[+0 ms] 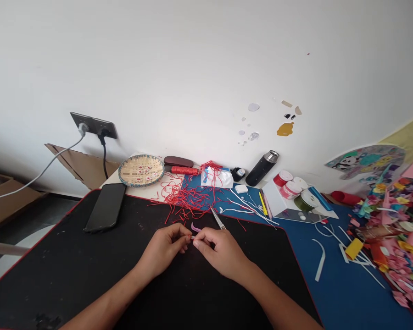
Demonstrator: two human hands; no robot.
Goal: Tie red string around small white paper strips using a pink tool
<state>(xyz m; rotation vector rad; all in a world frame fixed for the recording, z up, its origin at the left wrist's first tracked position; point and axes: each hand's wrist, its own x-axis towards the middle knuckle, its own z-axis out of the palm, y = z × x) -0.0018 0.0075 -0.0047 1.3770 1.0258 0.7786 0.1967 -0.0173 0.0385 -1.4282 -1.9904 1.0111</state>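
Over the black mat [179, 288], my left hand [165, 247] and my right hand [223, 254] meet fingertip to fingertip, both closed in a pinch. A tiny bit of red and a thin pale piece show between the fingertips; what exactly they grip is too small to make out. A curled purple strip [194, 228] sticks out just behind my right fingers, and I cannot tell whether it is held. Scissors [218, 220] lie beyond my right hand, which partly hides them. Many short red cord pieces [184, 199] are scattered past my fingers.
A phone [105, 208] lies at the left, near a woven basket [141, 184] holding small pieces. Behind are a red thread spool [184, 170], a tissue pack [223, 178] and a dark thermos [261, 168]. Ribbon rolls [306, 201] and a colourful paper pile [395, 243] stand right.
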